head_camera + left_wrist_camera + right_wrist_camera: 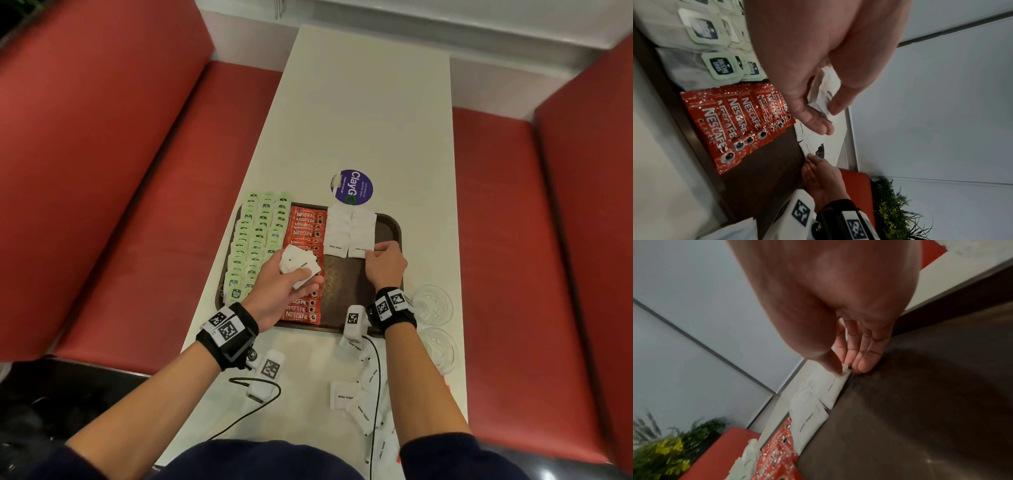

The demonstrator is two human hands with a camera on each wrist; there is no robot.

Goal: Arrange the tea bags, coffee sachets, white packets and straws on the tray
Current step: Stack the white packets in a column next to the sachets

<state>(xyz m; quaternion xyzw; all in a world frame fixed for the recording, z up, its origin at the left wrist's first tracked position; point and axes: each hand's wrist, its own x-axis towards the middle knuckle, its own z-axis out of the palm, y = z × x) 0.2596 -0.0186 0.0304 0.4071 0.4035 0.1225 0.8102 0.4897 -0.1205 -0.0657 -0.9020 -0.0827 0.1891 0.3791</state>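
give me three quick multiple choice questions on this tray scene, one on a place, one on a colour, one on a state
1. Where do the coffee sachets lie on the tray?
A. between tea bags and white packets
B. at the right edge
C. off the tray

2. What colour are the tea bag tags?
A. blue
B. green
C. yellow

3. What is the left hand doing?
A. resting flat and empty
B. holding a bunch of white packets
C. gripping a glass

Answers: 1 A, red column sits between the tea bags and the laid white packets. 2 B, tags show pale green. 3 B, its fingers wrap around the held packets.
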